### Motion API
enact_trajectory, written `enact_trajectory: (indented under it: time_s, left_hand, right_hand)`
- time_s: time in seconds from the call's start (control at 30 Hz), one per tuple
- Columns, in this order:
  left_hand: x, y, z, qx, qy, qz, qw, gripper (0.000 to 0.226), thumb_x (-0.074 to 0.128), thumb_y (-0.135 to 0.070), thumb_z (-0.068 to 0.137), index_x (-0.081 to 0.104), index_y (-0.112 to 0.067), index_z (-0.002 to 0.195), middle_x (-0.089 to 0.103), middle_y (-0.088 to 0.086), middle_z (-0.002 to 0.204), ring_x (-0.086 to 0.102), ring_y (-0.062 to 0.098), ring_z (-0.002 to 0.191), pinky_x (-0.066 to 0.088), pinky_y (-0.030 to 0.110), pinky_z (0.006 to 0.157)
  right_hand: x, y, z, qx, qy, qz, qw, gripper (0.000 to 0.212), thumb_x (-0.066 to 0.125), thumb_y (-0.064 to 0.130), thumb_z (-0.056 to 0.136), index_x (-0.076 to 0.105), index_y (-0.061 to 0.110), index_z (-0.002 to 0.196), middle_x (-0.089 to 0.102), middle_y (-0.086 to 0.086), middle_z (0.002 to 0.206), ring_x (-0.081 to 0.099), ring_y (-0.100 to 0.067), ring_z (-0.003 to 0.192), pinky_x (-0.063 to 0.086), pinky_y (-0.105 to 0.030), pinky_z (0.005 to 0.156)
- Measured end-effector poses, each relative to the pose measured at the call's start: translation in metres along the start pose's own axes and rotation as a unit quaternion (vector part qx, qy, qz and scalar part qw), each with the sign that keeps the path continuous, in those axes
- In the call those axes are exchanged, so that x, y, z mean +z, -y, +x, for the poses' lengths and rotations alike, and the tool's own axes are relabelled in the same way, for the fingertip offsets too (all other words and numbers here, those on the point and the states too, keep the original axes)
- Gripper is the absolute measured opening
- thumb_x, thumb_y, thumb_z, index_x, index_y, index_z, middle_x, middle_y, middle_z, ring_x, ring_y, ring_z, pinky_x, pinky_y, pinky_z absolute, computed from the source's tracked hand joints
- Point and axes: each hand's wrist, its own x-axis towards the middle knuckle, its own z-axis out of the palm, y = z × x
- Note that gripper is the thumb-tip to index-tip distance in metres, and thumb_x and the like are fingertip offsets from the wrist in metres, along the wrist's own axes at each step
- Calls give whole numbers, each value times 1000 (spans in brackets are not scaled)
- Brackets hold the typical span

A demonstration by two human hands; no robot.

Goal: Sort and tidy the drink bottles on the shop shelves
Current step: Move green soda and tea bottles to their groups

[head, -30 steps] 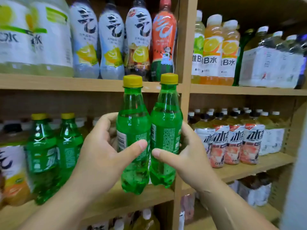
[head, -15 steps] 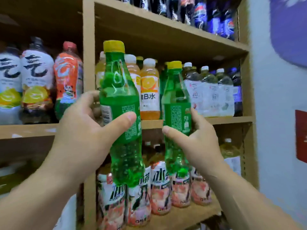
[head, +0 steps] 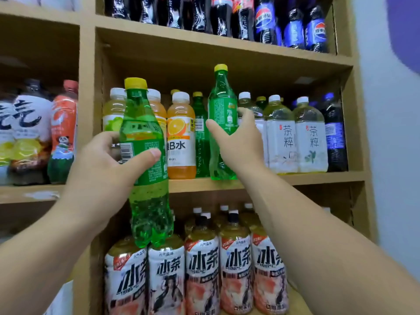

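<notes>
Left green bottle [head: 150,201]: yellow-capped and upright; held in the air in front of the shelving; its base hangs level with the caps of the iced-tea bottles [head: 202,269] in the lower compartment
Left hand [head: 100,171]: wraps the left green bottle at its label; thumb across the front, fingers behind
Right green bottle [head: 221,114]: yellow-capped, roughly upright; its base is at the front edge of the middle shelf [head: 318,177]; whether it stands on the board I cannot tell
Right hand [head: 241,142]: grips the right green bottle around its lower half; thumb on the left side, fingers curled round the right
Middle shelf neighbours: an orange drink bottle [head: 181,144] to the left; a third green bottle [head: 201,144] between it and the right green bottle, set further back; white-labelled tea bottles [head: 281,137] to the right; a dark blue bottle [head: 335,133] at the far right
Top shelf [head: 159,30]: dark cola bottles [head: 200,14]; blue-labelled bottles [head: 293,28] beside them
Left compartment: lemon-pictured bottles [head: 27,133]; an orange-red bottle [head: 64,123] next to the divider
Wall [head: 391,133]: pale, to the right of the shelving
</notes>
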Motion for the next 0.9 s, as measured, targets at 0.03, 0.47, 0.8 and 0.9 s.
enact_trajectory:
  time_s: [0.03,0.47,0.8,0.9]
  left_hand:
    - [0,-1,0,-1,-6,3,1000,36,83,-28,81,67,-23,113,78,-3,99,77,16,88,62,48,79]
    - [21,-21,6,23,24,-17,999,38,76,-30,81,66,-21,117,78,-5,98,77,13,87,61,26,61]
    - [47,-29,45,46,15,-47,998,14,72,-23,92,68,-20,105,78,0,95,76,16,86,61,35,69]
    - [58,-25,55,54,23,-27,998,26,76,-29,90,67,-18,112,77,2,99,76,18,90,61,42,74]
  right_hand:
    - [3,4,3,-21,-13,-4,1000,66,71,56,88,41,26,139,59,19,101,59,-4,86,39,-24,63]
    - [23,-19,0,-81,-27,-132,988,77,56,63,94,20,28,153,53,-1,131,54,-19,112,42,-33,74]
    - [16,-43,-21,-127,55,-157,978,71,49,37,100,6,38,157,39,-11,140,47,-29,119,49,-51,95]
    - [11,-52,-29,-134,44,-132,981,63,51,44,101,17,41,155,41,-4,135,47,-22,115,51,-44,91]
